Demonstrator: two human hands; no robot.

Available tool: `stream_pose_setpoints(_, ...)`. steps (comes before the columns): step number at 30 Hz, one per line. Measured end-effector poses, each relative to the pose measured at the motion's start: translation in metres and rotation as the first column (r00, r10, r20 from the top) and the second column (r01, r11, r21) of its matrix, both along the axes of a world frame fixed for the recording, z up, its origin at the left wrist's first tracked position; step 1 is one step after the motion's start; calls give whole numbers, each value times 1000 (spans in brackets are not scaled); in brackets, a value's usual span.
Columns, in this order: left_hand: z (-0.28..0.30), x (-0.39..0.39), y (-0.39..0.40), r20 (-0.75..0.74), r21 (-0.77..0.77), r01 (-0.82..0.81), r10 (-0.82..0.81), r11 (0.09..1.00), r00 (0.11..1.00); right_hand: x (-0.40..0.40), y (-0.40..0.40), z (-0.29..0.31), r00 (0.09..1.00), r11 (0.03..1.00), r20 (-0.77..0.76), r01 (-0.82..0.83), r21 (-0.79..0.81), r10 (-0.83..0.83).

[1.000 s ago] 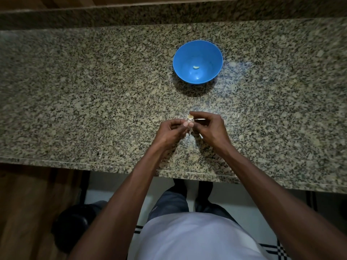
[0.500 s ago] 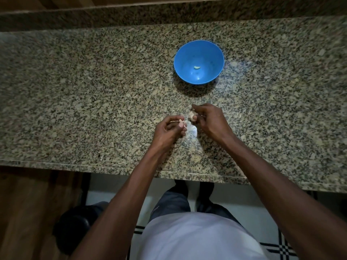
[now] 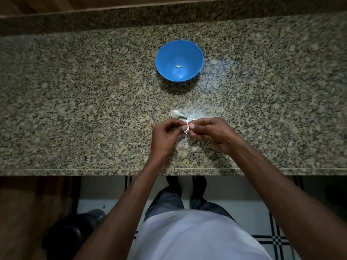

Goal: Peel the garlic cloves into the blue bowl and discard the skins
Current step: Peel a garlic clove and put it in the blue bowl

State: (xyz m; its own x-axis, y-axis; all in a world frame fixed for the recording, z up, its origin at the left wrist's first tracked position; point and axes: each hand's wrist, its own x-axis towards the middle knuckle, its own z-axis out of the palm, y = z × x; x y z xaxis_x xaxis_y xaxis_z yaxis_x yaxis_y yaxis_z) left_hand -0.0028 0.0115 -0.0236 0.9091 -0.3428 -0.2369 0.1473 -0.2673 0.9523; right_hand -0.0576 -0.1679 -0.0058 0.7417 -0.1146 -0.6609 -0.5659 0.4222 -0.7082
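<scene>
One peeled clove [image 3: 179, 66] already sits in the bottom of the blue bowl [image 3: 165, 53], well up the tabletop [image 3: 75, 109] from the action, so the job looks early on, with more garlic to go. From the head view, both hands meet just above the near part of the stone: the left hand [image 3: 165, 136] and the right hand [image 3: 212, 134] come together tip to tip, thumbs and forefingers pinched on a small garlic clove [image 3: 186, 129] held between them, its papery white skin showing at the nails. Other fingers are curled in under each palm. Just beyond the knuckles lies a pale piece of garlic [image 3: 175, 114], whether a shed husk or the rest of the bulb I cannot tell in this dim light. A few small flecks of skin [image 3: 222, 110] lie scattered nearby.

The step in hand, by my reading, is stripping the skin. To do it well: one hand should anchor the clove firmly at its root end while the other catches a loose edge with a nail and peels along the length, not across. Roll the clove between pulls so stubborn patches loosen. Keep the pinch light enough not to bruise or shoot the clove away; it may be slippery once bare. Work low over the tabletop so the scraps fall in one spot for easy discarding, then carry the clean clove forward to the bowl
</scene>
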Motion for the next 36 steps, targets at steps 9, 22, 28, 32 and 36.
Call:
stream_pose_setpoints(9,-23,8,14,215,454,-98,-1,886,977,12,8,-21,775,45,-94,-155,-987,624)
stream_pose_setpoints(22,-33,22,18,169,567,-1,-115,824,979,15,24,-20,524,-202,-298,-233,-951,798)
stream_pose_setpoints(28,-30,18,13,169,555,-19,-90,832,982,14,26,-17,436,-341,-405,-220,-914,804)
stream_pose_setpoints(32,-25,13,9,150,439,-50,-19,897,988,25,19,-20,669,26,-185,-293,-956,720)
stream_pose_setpoints(36,-10,5,3,-5,181,40,-40,983,999,20,7,-11,959,790,70,-183,-586,274)
